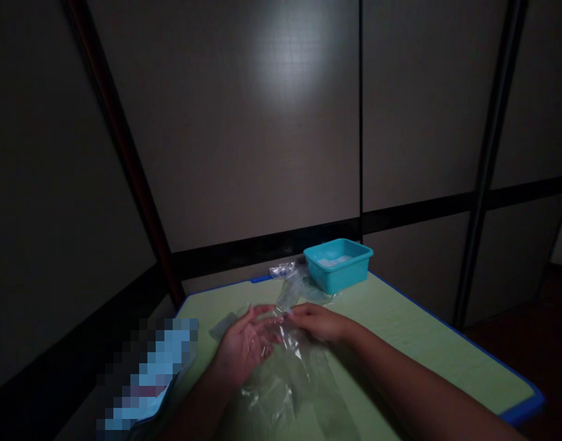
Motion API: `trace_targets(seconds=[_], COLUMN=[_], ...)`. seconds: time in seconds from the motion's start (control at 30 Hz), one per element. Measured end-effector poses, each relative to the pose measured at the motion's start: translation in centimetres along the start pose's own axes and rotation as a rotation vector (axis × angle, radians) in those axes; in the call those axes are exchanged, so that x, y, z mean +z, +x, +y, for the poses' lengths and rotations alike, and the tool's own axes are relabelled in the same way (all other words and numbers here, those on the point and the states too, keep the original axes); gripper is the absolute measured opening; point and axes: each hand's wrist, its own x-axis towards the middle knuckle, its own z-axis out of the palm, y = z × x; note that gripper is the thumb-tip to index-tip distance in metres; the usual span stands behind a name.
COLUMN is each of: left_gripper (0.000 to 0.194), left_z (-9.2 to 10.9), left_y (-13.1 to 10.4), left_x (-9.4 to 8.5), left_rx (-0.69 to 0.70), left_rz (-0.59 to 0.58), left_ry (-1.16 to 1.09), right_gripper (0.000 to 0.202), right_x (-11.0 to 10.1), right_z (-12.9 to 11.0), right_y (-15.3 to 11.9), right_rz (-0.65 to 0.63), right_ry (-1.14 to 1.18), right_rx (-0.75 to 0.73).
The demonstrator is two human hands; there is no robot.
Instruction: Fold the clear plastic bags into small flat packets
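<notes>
Clear plastic is held over a green table before dark panels.

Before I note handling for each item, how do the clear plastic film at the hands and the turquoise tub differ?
The clear plastic film is see-through; the turquoise tub is opaque.
The film is limp and crinkled; the tub has a firm rectangular shape.
The film is touched by the left hand and right hand; the tub stands upright, apart from both.
Both are at the same green table.
</notes>
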Motion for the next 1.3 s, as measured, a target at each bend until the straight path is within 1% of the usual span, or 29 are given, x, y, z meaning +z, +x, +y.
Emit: trace_targets(seconds=[0.07,0.1,0.13,0.2,0.27,0.33,0.4,0.43,0.47,0.53,0.57,0.63,0.73,0.8,0.83,0.9,0.93,1.0,1.07,1.13,1.23,1.3], left_gripper=[0.024,0.023,0.022,0.021,0.022,0.023,0.022,0.022,0.024,0.028,0.029,0.031,0.035,0.038,0.039,0.041,0.043,0.047,0.048,0.042,0.031,0.027], left_z=[-0.4,-0.5,-0.6,-0.6,-0.4,-0.1,0.1,0.1,0.1,0.0,-0.1,-0.3,-0.5,-0.6,-0.5,-0.4,-0.3,-0.3,-0.4,-0.6,-0.8,-0.7], left_y=[0.0,0.0,0.1,0.3,0.5,0.7,0.8,0.7,0.6,0.4,0.3,0.3,0.6,0.8,0.9,0.9,0.8,0.7,0.4,0.2,0.0,0.1], left_x=[0.1,0.1,0.1,-0.2,-0.7,-1.2,-1.3,-1.2,-1.1,-0.6,-0.5,-0.5,-1.2,-1.7,-1.8,-1.8,-1.7,-1.3,-0.9,-0.6,-0.4,-0.4], left_rx=[-0.034,-0.037,-0.033,0.001,0.052,0.103,0.116,0.103,0.079,0.027,0.011,-0.015,-0.018,0.003,0.023,0.049,0.046,0.012,-0.001,0.016,0.044,0.071], left_rz=[-0.057,-0.049,-0.02,0.074,0.173,0.244,0.262,0.244,0.21,0.128,0.098,0.065,0.085,0.119,0.145,0.206,0.23,0.242,0.207,0.137,0.058,0.054], left_ry=[0.015,0.02,0.022,0.016,0.014,0.026,0.05,0.058,0.063,0.067,0.068,0.084,0.139,0.187,0.213,0.276,0.308,0.363,0.398,0.419,0.422,0.408], right_gripper=[0.043,0.041,0.039,0.037,0.037,0.04,0.048,0.053,0.057,0.06,0.057,0.048,0.04,0.037,0.036,0.033,0.033,0.032,0.033,0.036,0.037,0.035], right_x=[0.2,0.3,0.2,0.1,-0.1,-0.3,-0.4,-0.4,-0.5,-0.6,-0.7,-1.0,-1.4,-1.5,-1.5,-1.5,-1.6,-1.8,-2.0,-2.3,-2.6,-2.9], right_z=[-0.3,-0.4,-0.4,-0.4,-0.2,-0.1,0.0,0.0,0.1,0.1,0.0,-0.1,-0.5,-0.6,-0.6,-0.4,-0.2,0.0,0.2,0.3,0.4,0.6], right_y=[-0.2,-0.2,-0.3,-0.3,-0.3,-0.3,-0.3,-0.3,-0.3,-0.4,-0.4,-0.6,-0.9,-1.1,-1.1,-0.9,-0.8,-0.4,-0.1,0.2,0.4,0.5], right_rz=[-0.058,-0.076,-0.087,-0.089,-0.074,-0.035,0.006,0.01,-0.01,-0.12,-0.191,-0.322,-0.438,-0.465,-0.455,-0.394,-0.338,-0.179,-0.013,0.134,0.333,0.429], right_ry=[0.102,0.142,0.169,0.196,0.222,0.231,0.18,0.139,0.105,0.082,0.087,0.103,0.086,0.034,-0.002,-0.064,-0.08,-0.086,-0.076,-0.047,-0.055,-0.166], right_rx=[-0.027,-0.034,-0.036,-0.019,0.041,0.099,0.152,0.185,0.225,0.291,0.3,0.268,0.239,0.266,0.286,0.294,0.273,0.182,0.073,0.02,0.053,0.116])
